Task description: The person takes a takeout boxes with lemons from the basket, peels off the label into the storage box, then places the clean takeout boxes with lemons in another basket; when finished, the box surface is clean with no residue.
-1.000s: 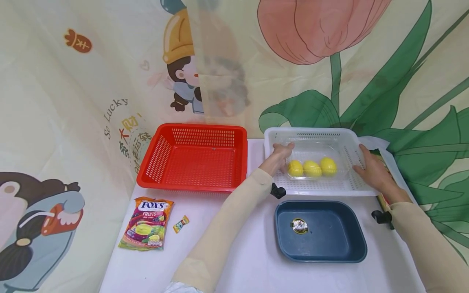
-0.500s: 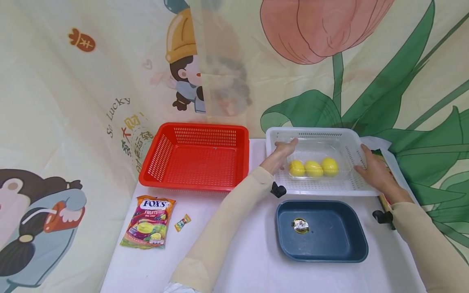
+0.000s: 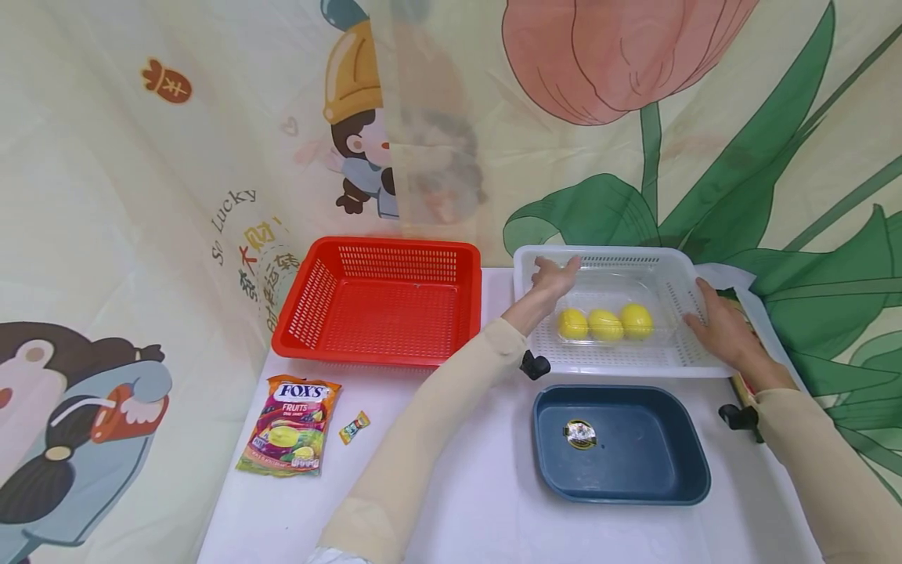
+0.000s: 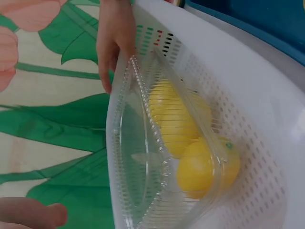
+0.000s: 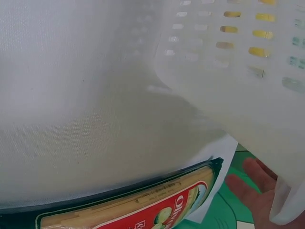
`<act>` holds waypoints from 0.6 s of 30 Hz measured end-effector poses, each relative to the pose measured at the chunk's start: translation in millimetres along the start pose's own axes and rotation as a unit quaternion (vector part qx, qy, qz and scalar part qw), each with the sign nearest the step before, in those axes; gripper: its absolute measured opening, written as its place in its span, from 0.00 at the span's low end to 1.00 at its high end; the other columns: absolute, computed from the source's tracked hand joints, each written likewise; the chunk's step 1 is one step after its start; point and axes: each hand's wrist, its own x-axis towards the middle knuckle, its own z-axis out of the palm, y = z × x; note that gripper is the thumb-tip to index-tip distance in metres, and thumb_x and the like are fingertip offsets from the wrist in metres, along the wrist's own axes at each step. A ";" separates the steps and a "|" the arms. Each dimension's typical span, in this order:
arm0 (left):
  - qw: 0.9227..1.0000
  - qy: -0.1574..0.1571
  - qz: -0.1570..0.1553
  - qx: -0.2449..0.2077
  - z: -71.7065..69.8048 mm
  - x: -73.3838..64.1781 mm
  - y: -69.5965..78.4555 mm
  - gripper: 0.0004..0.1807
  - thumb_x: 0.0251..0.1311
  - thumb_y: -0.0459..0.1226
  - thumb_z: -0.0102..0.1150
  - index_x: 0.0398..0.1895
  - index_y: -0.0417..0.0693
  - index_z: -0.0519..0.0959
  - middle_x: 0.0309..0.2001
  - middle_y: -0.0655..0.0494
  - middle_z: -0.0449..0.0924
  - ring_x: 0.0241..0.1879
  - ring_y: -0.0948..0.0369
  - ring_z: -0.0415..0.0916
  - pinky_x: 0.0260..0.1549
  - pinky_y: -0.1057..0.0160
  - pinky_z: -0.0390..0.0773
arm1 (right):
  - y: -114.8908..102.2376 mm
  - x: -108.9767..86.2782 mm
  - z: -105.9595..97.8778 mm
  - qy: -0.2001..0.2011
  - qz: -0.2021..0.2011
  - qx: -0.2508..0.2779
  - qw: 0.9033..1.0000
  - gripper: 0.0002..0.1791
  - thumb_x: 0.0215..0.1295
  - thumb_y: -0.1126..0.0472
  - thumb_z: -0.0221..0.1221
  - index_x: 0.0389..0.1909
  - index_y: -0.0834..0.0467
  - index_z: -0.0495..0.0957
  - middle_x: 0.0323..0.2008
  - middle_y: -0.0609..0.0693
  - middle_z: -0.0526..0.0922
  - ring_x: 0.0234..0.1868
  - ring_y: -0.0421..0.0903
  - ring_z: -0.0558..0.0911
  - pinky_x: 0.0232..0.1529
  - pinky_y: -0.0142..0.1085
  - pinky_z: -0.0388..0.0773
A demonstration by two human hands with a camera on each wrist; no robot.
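My left hand (image 3: 553,283) is over the left end of a white perforated basket (image 3: 620,370), fingers extended, beside a clear plastic container (image 3: 613,286). In the left wrist view only a digit tip (image 4: 57,214) shows at the bottom left, apart from the container. Three lemons (image 3: 604,324) lie in a row in the container inside the basket; one lemon (image 4: 196,168) is plainest in the left wrist view. At the basket's right end my right hand (image 3: 722,329) grips the rim, thumb inside and fingers outside. The rim partly hides that hand (image 5: 259,195) in the right wrist view.
A red basket (image 3: 387,360) stands left of the white one. In front sits a blue tub (image 3: 627,462). A Fox's candy bag (image 3: 292,427) and one wrapped candy (image 3: 355,428) lie at the left. A flat packet (image 5: 143,205) lies right of the white basket.
My left hand has moved slightly up and right over the container, toward the back of the white basket. My right hand stays on the rim. The view has shifted a little.
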 end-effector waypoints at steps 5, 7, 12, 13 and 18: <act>0.997 0.010 0.066 0.039 -5.6 -11.5 6.5 0.45 0.72 0.60 0.48 0.81 0.47 0.47 0.75 0.41 0.59 0.73 0.46 0.63 0.71 0.50 0.67 | 0.1 0.5 0.9 0.022 -0.012 0.014 1.000 0.38 0.82 0.54 0.41 0.80 0.66 0.35 0.73 0.80 0.49 0.67 0.80 0.59 0.61 0.77 0.59; 0.994 0.010 0.092 0.056 -11.6 -16.7 7.2 0.44 0.72 0.59 0.48 0.80 0.47 0.48 0.74 0.41 0.61 0.72 0.46 0.65 0.70 0.50 0.68 | -2.2 1.5 1.5 0.035 -0.020 0.020 0.999 0.37 0.82 0.52 0.39 0.80 0.65 0.37 0.75 0.77 0.45 0.71 0.79 0.53 0.66 0.77 0.52; 0.981 -0.011 0.174 0.089 -37.9 -29.4 1.1 0.43 0.73 0.58 0.49 0.81 0.48 0.48 0.74 0.42 0.61 0.73 0.47 0.64 0.70 0.48 0.68 | -19.2 5.1 1.0 0.049 -0.037 0.030 0.998 0.36 0.83 0.50 0.38 0.80 0.65 0.41 0.78 0.75 0.39 0.76 0.77 0.45 0.69 0.76 0.44; 0.976 -0.015 0.194 0.095 -44.7 -31.5 -1.4 0.43 0.73 0.58 0.49 0.81 0.48 0.49 0.75 0.42 0.60 0.73 0.48 0.62 0.71 0.48 0.67 | -24.5 6.0 0.7 0.050 -0.042 0.031 0.997 0.36 0.83 0.50 0.38 0.80 0.65 0.41 0.78 0.74 0.39 0.77 0.77 0.44 0.70 0.76 0.43; 0.949 -0.012 0.286 0.130 -83.6 -38.1 -16.8 0.40 0.73 0.54 0.50 0.80 0.48 0.51 0.78 0.47 0.56 0.75 0.50 0.57 0.73 0.46 0.65 | -53.0 11.2 0.3 0.057 -0.083 0.031 0.994 0.36 0.82 0.48 0.41 0.79 0.66 0.46 0.78 0.74 0.42 0.77 0.75 0.45 0.71 0.74 0.44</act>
